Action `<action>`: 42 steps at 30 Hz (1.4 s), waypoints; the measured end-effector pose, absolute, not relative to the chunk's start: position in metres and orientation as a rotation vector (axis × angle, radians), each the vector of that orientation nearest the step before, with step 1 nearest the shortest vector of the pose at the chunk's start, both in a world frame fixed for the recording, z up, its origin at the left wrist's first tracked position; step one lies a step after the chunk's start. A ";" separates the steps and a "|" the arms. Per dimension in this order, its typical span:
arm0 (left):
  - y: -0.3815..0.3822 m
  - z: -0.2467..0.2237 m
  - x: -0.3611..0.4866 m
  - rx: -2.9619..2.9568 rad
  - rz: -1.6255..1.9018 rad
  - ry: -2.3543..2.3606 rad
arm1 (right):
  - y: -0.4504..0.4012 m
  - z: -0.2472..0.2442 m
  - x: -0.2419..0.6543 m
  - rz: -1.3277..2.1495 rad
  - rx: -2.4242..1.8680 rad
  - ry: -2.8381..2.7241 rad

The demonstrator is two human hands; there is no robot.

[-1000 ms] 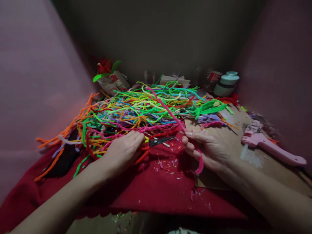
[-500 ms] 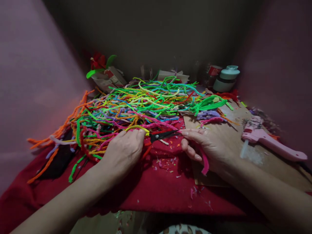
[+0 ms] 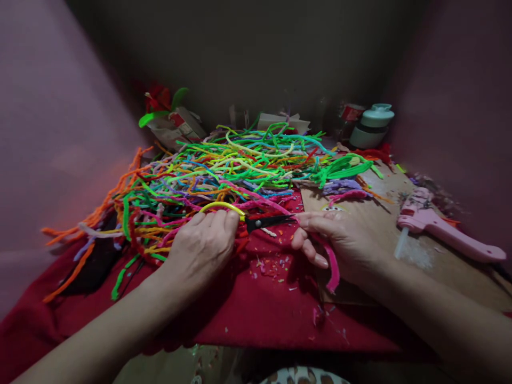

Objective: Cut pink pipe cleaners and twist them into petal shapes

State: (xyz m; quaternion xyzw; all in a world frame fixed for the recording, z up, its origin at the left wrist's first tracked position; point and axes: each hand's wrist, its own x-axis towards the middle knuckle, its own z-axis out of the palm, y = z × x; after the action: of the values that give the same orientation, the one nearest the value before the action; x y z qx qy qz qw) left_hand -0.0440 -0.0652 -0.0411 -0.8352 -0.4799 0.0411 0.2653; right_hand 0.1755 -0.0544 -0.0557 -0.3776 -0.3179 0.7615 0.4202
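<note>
My left hand (image 3: 206, 242) is closed round the yellow handle of a pair of scissors (image 3: 264, 221), whose black blades point right. At the blade tips, my right hand (image 3: 332, 234) pinches a pink pipe cleaner (image 3: 334, 266); one end of it hangs down below the palm, and a pink length runs up and left from the fingertips. A big tangled heap of pipe cleaners (image 3: 240, 165) in green, yellow, orange, pink and blue lies just beyond both hands. Small coloured clippings (image 3: 272, 266) are scattered on the red cloth (image 3: 256, 314) under the scissors.
On a brown board (image 3: 372, 213) at the right lies a pink glue gun (image 3: 448, 229). Behind it stands a jar with a light blue lid (image 3: 376, 120). A container with a red flower (image 3: 168, 128) is at the back left. Purple surfaces rise on both sides.
The scissor blades look closer together, and the yellow handle arches higher above my left hand. My right hand's lower fingers have shifted slightly left, with the pink end hanging a little lower.
</note>
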 end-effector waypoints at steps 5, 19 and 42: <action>-0.066 -0.040 -0.046 -2.288 0.094 -1.269 | -0.054 -0.058 0.176 1.916 -0.951 -0.812; -0.069 -0.045 -0.048 -2.390 0.211 -1.321 | -0.048 -0.062 0.181 2.102 -0.973 -0.624; -0.070 -0.045 -0.039 -2.383 0.424 -1.470 | -0.051 -0.064 0.178 2.066 -0.901 -0.622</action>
State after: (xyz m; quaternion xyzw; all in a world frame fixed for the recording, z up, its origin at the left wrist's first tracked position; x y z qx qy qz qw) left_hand -0.0388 -0.0702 -0.0446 -0.8314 -0.5128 0.1481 0.1542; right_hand 0.1778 -0.0505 -0.0643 -0.3547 -0.2447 0.8132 0.3912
